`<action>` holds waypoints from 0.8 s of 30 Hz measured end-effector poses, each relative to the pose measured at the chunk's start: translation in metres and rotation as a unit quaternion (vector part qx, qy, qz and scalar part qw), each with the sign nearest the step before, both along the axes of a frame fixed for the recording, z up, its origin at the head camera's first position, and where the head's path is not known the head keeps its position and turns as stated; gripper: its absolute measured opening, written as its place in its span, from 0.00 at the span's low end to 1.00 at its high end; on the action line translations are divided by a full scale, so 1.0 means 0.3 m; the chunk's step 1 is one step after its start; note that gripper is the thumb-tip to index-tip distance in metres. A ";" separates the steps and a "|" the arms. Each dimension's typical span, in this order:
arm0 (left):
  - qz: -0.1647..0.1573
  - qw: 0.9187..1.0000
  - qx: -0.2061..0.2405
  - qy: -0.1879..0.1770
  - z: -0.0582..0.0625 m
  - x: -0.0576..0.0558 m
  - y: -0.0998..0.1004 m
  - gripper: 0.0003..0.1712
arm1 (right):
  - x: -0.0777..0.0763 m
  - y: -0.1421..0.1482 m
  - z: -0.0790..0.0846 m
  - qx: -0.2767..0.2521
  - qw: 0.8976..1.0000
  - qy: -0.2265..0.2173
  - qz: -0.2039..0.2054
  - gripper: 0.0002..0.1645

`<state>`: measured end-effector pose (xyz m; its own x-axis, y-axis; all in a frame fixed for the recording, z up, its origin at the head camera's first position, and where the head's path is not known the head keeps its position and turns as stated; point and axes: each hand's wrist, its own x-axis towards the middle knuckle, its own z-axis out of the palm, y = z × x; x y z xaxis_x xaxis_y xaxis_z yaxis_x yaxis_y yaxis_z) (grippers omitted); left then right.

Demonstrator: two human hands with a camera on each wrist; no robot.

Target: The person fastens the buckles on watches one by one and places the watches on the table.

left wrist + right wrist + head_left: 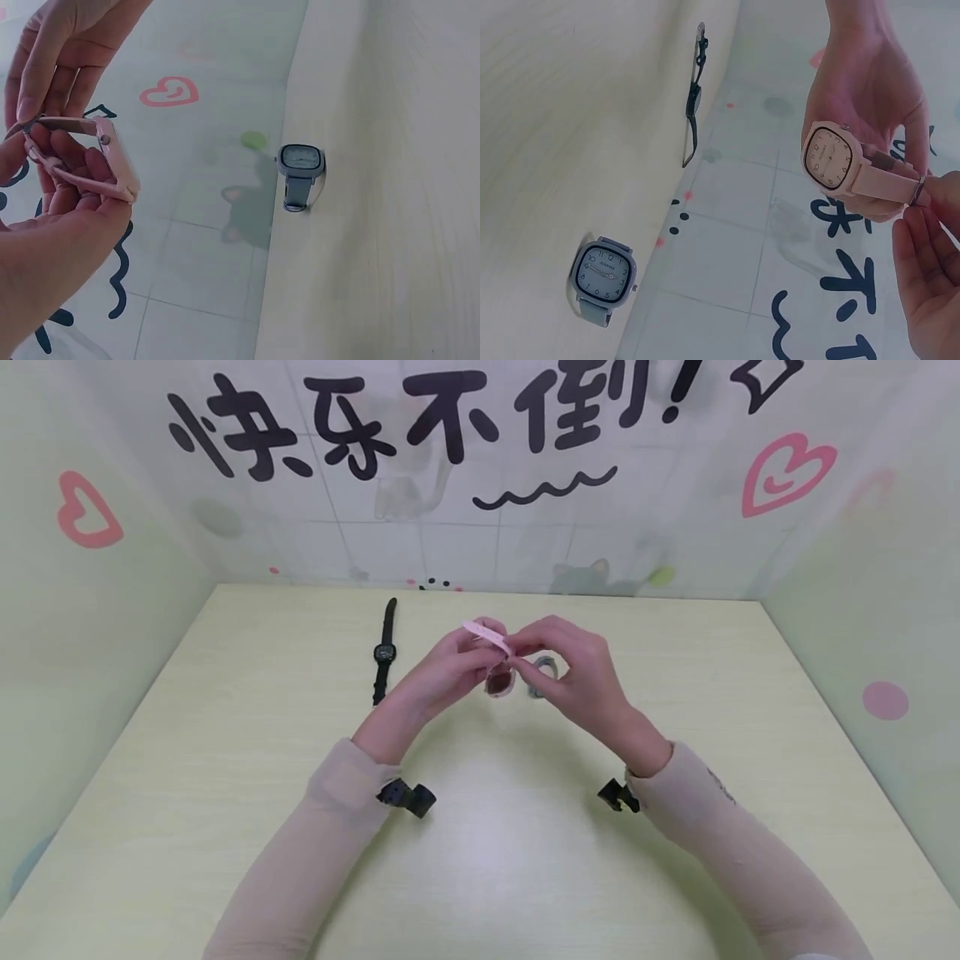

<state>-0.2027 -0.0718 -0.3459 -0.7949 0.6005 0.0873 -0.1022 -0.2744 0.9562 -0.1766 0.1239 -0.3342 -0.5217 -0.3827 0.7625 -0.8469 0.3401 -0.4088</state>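
Presently held up over the far half of the table (480,852), between left hand (446,672) and right hand (583,667): one pink watch (829,159), strap (881,184) bent into a loop. Gripped from the left, with left fingers curled inside the loop and thumb near the buckle (917,190). Pinched from the right, at the same buckle, between right thumb and fingertips. Cannot tell the buckle's fastening, partly hidden by fingers.

Judged light, fit for support by fingertips alone. Likely soft and pliant along the strap, stiff at the case; probably more grippy than slippery, going by the smooth, rubbery look. Most fragile, by estimate, at the dial cover, open to scratches, and at the small crown (104,139). Best taken by the case's side edges, or by the strap close to the buckle, off the dial.

Resting toward the table's far edge, slightly right of the pink watch: grey-blue watch (301,159), strap looped beneath. Lying stretched out to the left: black watch (385,652), near end beside the left wrist.

Noted of the surface: pale, wood-grained, apparently smooth, with a bright sheen near the middle. Noted of the room: far wall (457,556) with tile lines and black lettering (454,431); pale side walls to left and right.
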 end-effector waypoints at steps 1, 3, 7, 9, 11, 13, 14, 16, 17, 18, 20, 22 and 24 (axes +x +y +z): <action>0.001 1.000 0.001 -0.002 -0.001 0.002 0.002 0.12 | 0.002 0.000 0.001 -0.004 1.000 0.002 0.001 0.13; 0.005 1.000 0.004 -0.003 0.000 0.008 0.003 0.13 | 0.007 0.000 0.004 -0.011 1.000 0.005 0.003 0.12; 0.004 1.000 0.022 -0.007 0.005 0.018 0.002 0.17 | 0.014 -0.001 0.014 -0.014 1.000 0.019 0.009 0.12; -0.001 0.999 0.036 -0.005 0.007 0.020 0.001 0.18 | 0.017 -0.002 0.018 -0.010 0.999 0.027 0.013 0.11; -0.007 0.999 0.045 -0.001 0.009 0.022 0.000 0.19 | 0.020 -0.004 0.023 -0.005 0.999 0.035 0.016 0.12; -0.004 0.999 0.045 0.002 0.014 0.024 -0.003 0.19 | 0.023 -0.006 0.027 -0.002 0.999 0.041 0.017 0.12; -0.002 0.999 0.042 0.005 0.017 0.024 -0.005 0.17 | 0.024 -0.007 0.029 0.000 0.999 0.042 0.018 0.12; 0.002 0.999 0.033 0.015 0.021 0.024 -0.008 0.16 | 0.027 -0.007 0.031 0.003 0.999 0.044 0.017 0.12; 0.003 0.999 0.031 0.020 0.022 0.023 -0.010 0.16 | 0.028 -0.007 0.032 0.004 0.999 0.046 0.015 0.12; 0.002 0.999 0.030 0.023 0.024 0.023 -0.011 0.16 | 0.029 -0.007 0.033 0.005 0.999 0.046 0.013 0.12; -0.004 0.999 0.034 0.029 0.025 0.020 -0.012 0.16 | 0.032 -0.007 0.036 0.008 0.999 0.050 0.009 0.12; -0.011 0.999 0.042 0.033 0.025 0.021 -0.013 0.18 | 0.036 -0.006 0.039 0.008 0.999 0.051 0.006 0.12; -0.013 0.998 0.043 0.040 0.028 0.022 -0.011 0.18 | 0.042 -0.004 0.046 0.006 0.999 0.046 0.005 0.12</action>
